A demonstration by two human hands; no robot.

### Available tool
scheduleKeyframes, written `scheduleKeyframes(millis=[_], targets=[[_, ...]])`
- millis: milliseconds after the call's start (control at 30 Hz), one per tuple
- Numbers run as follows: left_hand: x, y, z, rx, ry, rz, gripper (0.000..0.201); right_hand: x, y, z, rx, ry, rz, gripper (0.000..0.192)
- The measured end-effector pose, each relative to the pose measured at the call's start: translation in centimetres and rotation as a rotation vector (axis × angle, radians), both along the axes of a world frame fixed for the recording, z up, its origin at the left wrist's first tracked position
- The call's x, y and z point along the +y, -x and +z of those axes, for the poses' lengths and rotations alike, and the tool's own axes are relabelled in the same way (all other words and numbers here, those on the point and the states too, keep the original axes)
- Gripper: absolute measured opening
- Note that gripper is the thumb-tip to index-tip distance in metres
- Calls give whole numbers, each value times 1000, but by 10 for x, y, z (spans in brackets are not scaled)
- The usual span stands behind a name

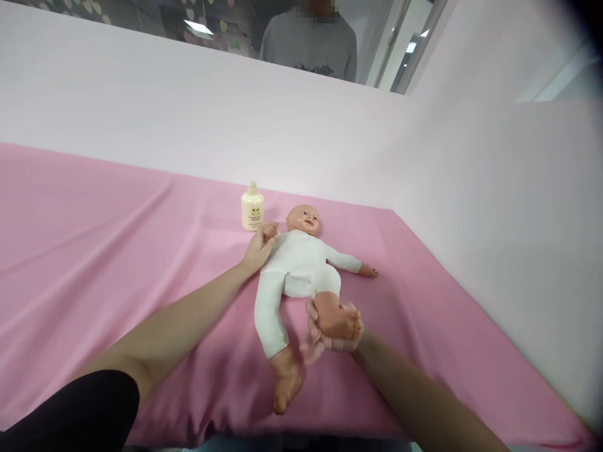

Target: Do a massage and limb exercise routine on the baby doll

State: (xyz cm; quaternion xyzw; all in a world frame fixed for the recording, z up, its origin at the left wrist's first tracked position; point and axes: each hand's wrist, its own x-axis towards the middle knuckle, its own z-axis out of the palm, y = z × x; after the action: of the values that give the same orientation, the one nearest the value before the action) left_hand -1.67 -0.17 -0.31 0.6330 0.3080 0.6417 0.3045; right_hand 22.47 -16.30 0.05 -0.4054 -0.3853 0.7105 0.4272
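Observation:
A baby doll (301, 260) with a cloth body and bare plastic head, hands and feet lies on its back on a pink sheet (117, 251). My left hand (262, 247) is closed at the doll's shoulder on the left side, where the doll's arm is mostly hidden. Lower down, my right hand (325, 339) cups the doll's raised foot (340, 321) from below, fingers curled around the ankle. That leg is bent toward the body. The other leg (271, 314) lies stretched toward me. A cream-coloured bottle (252, 208) stands upright just beyond my left hand.
A white wall (188, 119) rises behind the padded surface, and another wall (509, 207) borders it on the right. Above the back wall, a window or mirror (141, 22) shows a person in a grey top (308, 44). The sheet has folds on the left.

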Motion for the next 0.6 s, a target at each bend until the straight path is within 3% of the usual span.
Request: scheduleKeyframes(millis=[100,167,300,400,600], targets=[[-11,-4,6,353,-48,-166,19,7,0,14,67,108,121,43],[-14,-4,9,522,-103,-217,24,13,3,21,185,191,131,35],[-14,-3,8,599,-167,-231,26,23,3,20,310,255,118,27],[-9,-3,1,431,-123,-172,29,28,-2,5,336,236,294,31],[21,11,-16,-294,74,175,34,25,-9,-24,344,157,916,52]])
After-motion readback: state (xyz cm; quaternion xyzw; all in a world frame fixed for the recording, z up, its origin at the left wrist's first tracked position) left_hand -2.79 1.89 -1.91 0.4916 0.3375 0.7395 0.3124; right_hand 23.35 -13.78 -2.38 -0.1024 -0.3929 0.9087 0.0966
